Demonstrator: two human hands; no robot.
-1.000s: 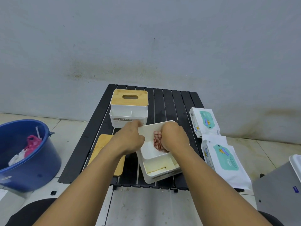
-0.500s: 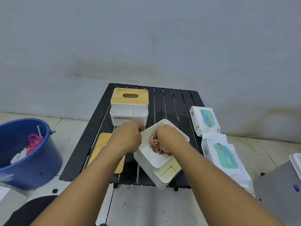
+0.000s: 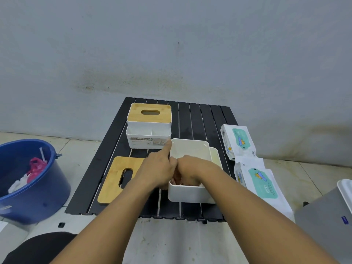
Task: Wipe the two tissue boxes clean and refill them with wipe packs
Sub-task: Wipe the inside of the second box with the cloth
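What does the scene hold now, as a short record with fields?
open box: open white plastic tissue box, lidless, front of the black slatted table
left hand: holds the box's left wall, index finger straight
right hand: inside the box, holds a pink cloth
second box: closed white tissue box with bamboo lid, back left
lid: loose bamboo lid, flat, left of the open box
wipes: two white-and-teal wipe packs, table's right edge
floor: blue plastic bucket, left
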